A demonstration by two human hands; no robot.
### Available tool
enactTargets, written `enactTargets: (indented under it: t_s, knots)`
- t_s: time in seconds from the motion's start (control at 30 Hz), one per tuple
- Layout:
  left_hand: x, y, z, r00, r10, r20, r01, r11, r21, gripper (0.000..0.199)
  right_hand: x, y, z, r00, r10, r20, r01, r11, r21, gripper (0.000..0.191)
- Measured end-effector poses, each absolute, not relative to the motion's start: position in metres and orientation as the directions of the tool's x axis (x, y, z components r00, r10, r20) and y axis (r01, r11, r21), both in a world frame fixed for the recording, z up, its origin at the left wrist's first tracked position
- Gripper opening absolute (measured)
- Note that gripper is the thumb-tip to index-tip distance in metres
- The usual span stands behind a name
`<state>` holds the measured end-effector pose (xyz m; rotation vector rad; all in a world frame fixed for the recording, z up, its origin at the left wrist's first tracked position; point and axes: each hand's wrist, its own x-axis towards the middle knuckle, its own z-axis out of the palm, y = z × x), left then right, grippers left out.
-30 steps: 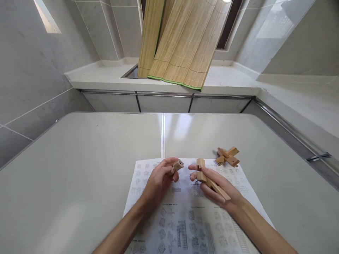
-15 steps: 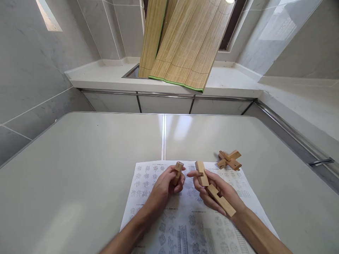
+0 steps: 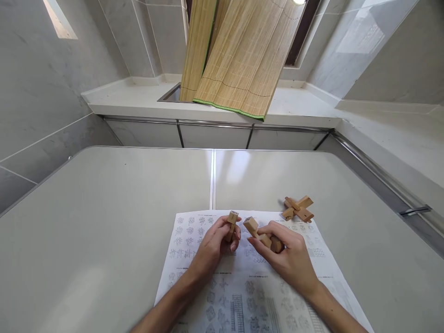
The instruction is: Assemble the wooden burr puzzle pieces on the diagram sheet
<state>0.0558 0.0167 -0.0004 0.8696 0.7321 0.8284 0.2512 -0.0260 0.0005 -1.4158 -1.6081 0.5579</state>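
My left hand (image 3: pixel 217 245) is closed around a small notched wooden puzzle piece (image 3: pixel 232 222), its square end pointing up and away. Close beside it, my right hand (image 3: pixel 287 249) grips more notched wooden puzzle pieces (image 3: pixel 255 230) between thumb and fingers. One of these has its square end toward the left hand; another sits lower, partly hidden by the fingers. A short gap separates the wood in the two hands. Under both hands lies a white sheet (image 3: pixel 201 286) printed with small diagrams.
At the sheet's upper right corner several interlocked wooden pieces (image 3: pixel 297 209) form a cross. The white table (image 3: pixel 97 199) has a seam (image 3: pixel 212 180) running away from me. Beyond it are a ledge (image 3: pixel 138 99) and a hanging bamboo blind (image 3: pixel 239 60).
My right hand has turned from palm up to back up, taking its wooden pieces round with it. The left hand holds its piece almost unchanged.
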Motion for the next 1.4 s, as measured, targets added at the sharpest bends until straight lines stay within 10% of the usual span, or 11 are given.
enactTargets:
  t_s: [0.23, 0.5, 0.9, 1.1, 1.4]
  knots:
    - [0.056, 0.018, -0.001, 0.495, 0.845, -0.202, -0.268, 0.37, 0.889, 0.032, 0.25, -0.025, 0.002, 0.021, 0.93, 0.366, 0.583, 0.286, -0.761, 0.025]
    - [0.055, 0.016, 0.003, 0.517, 0.828, -0.219, -0.134, 0.331, 0.934, 0.026, 0.249, -0.021, -0.004, 0.024, 0.978, -0.207, -0.045, -0.206, -0.978, 0.043]
    - [0.063, -0.001, 0.006, 0.607, 0.792, -0.066, 0.109, 0.0, 0.994, 0.056, 0.238, -0.023, -0.009, -0.004, 0.978, -0.209, -0.283, -0.202, -0.938, 0.04]
    - [0.064, -0.004, 0.002, 0.547, 0.837, -0.025, 0.262, -0.143, 0.954, 0.033, 0.237, -0.021, -0.01, 0.012, 0.974, -0.228, -0.347, -0.21, -0.914, 0.037]
    - [0.059, 0.003, 0.008, 0.486, 0.863, -0.141, 0.085, 0.114, 0.99, 0.041, 0.246, -0.014, -0.005, 0.048, 0.971, -0.234, -0.566, -0.167, -0.807, 0.031]
